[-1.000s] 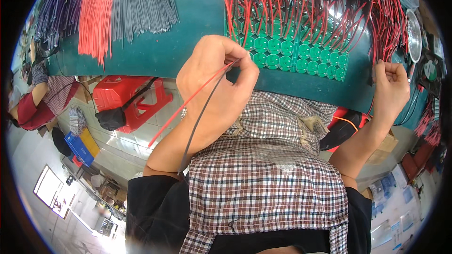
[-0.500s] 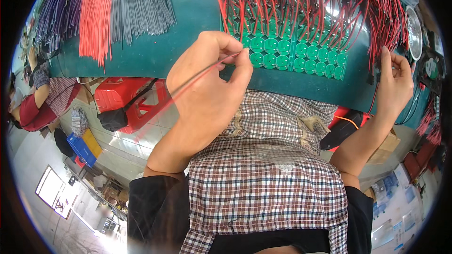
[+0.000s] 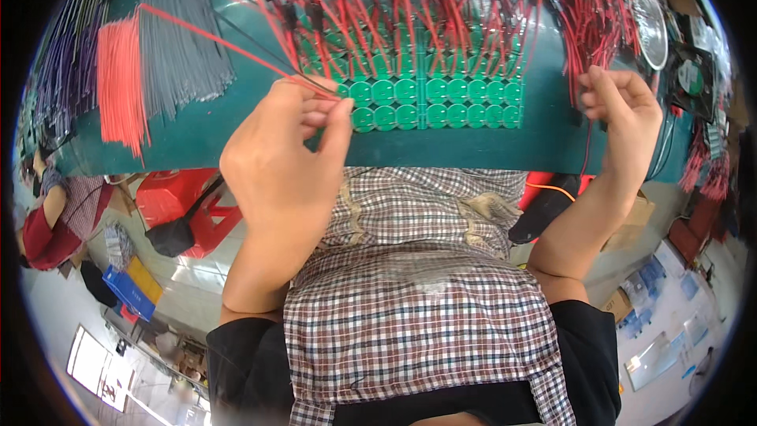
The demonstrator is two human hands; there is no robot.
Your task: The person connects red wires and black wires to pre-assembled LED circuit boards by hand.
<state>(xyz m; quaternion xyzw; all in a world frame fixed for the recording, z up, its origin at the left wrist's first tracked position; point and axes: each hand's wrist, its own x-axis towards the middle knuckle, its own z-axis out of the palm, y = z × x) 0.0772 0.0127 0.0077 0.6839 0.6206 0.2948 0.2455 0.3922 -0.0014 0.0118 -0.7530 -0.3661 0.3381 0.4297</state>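
Left hand: left of the frame's middle, thumb and fingertips pinched together on the near ends of a red wire and a dark wire. Both wires slant from the pinch toward the upper left, passing over the table. The pinch sits just beside the left edge of the green circuit boards.

Right hand: right of the frame's middle, well apart from the left; fingers curled, thumb near the index finger. Cannot tell whether the fingertips grip anything. A thin dark cord hangs below them. Just above is a tangle of red and black leads, upper right.

Boards: upper middle, lying in rows on the green table; red and dark leads rise from the rear rows.

Upper left: short red wires, grey wires alongside, purple-dark wires outermost.

Farther out: checked apron, lower middle; red stool and another person's sleeve, left.
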